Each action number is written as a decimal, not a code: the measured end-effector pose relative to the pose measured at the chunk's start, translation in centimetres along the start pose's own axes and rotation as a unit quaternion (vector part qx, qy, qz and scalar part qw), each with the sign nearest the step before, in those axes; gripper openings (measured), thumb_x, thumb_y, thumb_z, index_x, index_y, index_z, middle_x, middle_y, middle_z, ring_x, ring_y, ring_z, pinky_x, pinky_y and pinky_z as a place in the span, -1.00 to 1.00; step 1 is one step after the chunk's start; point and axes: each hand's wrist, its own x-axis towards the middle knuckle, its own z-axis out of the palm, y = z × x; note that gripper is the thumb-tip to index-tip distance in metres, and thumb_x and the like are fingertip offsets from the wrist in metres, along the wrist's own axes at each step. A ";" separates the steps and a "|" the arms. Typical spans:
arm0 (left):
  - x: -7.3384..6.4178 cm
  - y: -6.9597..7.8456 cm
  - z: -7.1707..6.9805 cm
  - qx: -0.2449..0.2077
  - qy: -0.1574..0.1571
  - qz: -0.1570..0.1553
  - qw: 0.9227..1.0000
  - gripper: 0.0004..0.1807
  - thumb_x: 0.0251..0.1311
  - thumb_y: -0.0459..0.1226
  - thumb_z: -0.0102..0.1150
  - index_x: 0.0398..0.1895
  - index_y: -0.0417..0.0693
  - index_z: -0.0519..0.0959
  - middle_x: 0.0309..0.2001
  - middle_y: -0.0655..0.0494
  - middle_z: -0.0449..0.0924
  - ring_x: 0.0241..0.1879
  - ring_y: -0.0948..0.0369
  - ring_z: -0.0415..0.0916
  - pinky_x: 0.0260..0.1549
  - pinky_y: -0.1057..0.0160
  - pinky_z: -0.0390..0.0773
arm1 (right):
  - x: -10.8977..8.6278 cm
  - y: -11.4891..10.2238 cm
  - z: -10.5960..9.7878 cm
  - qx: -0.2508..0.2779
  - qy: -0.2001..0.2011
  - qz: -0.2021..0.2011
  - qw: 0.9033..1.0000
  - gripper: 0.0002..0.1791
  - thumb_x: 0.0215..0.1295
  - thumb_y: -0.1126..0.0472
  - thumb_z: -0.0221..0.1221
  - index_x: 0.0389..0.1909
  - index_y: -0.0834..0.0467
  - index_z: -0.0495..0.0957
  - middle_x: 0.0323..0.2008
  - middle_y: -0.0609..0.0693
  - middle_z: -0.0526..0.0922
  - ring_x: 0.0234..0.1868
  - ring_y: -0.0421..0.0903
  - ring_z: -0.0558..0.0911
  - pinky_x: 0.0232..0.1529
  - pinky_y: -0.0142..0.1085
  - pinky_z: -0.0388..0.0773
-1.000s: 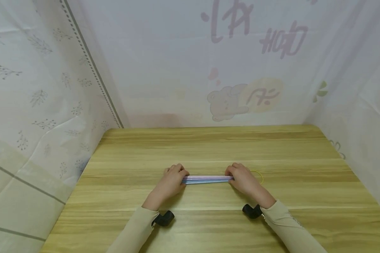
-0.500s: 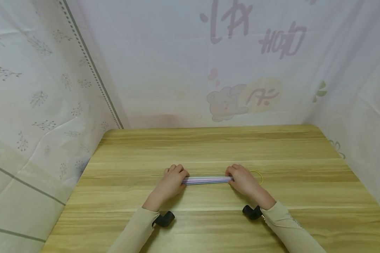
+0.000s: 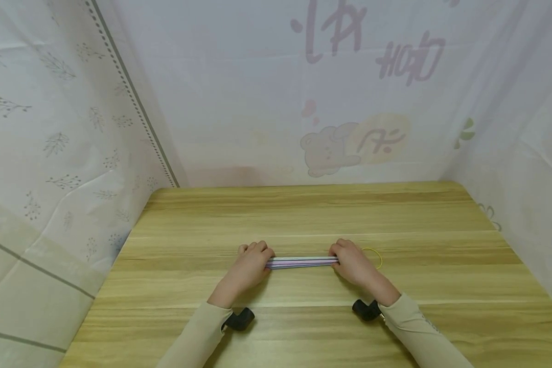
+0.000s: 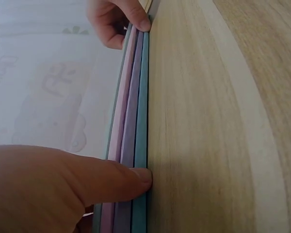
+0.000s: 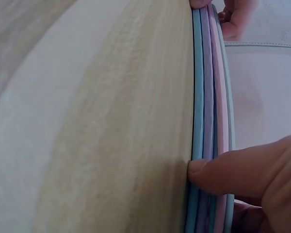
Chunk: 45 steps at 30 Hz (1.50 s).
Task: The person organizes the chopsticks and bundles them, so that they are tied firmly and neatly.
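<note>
A stack of thin, flat pastel pieces (image 3: 302, 262) is held between the two hands over the wooden table. Its long edges show in pale green, pink, purple and teal; the exact kind is not clear. My left hand (image 3: 250, 266) grips the left end, its thumb (image 4: 131, 182) lying across the teal and purple edges. At the right end, my right hand (image 3: 354, 263) grips the stack, with the thumb (image 5: 218, 170) on the near side. The other fingers are mostly hidden behind the stack. A thin yellow loop (image 3: 380, 254) lies partly behind the right hand.
The wood-grain table (image 3: 303, 214) has rounded far corners. Printed curtains (image 3: 239, 92) hang behind it and at both sides. Black wrist-camera mounts (image 3: 239, 319) stick out from both sleeves.
The stack has tilted slightly, so a pale far edge shows in the head view and less of the teal near edge. Both hands keep their hold, almost in place. The yellow loop stays put.
</note>
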 end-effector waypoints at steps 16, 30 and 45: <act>0.1 0.1 0.2 0.003 0.005 0.002 1.000 -0.77 -0.03 -0.36 0.38 -0.28 -0.10 0.56 -0.33 0.11 0.50 -0.26 0.09 0.47 -0.16 0.03 0.34 | -0.1 -0.3 -0.1 0.012 -0.020 0.006 1.000 -0.86 0.03 0.37 0.30 -0.40 0.20 0.54 -0.44 -0.04 0.49 -0.36 -0.09 0.45 -0.30 -0.19 0.40; 0.1 0.4 -0.2 0.002 -0.002 0.006 1.000 -0.79 -0.02 -0.40 0.35 -0.29 -0.10 0.57 -0.32 0.12 0.52 -0.27 0.09 0.48 -0.24 0.11 0.27 | -0.1 -0.2 -0.3 0.006 -0.039 -0.010 0.999 -0.84 0.04 0.39 0.28 -0.37 0.20 0.51 -0.37 0.01 0.56 -0.29 -0.03 0.53 -0.25 -0.13 0.47; 0.2 -0.2 0.1 0.021 -0.037 0.053 0.998 -0.82 0.00 -0.32 0.28 -0.31 -0.07 0.51 -0.31 0.13 0.54 -0.30 0.16 0.43 -0.24 0.16 0.47 | -0.5 0.0 -0.2 -0.019 -0.002 -0.047 0.999 -0.82 -0.01 0.36 0.28 -0.33 0.21 0.56 -0.35 -0.01 0.56 -0.28 -0.05 0.52 -0.25 -0.18 0.50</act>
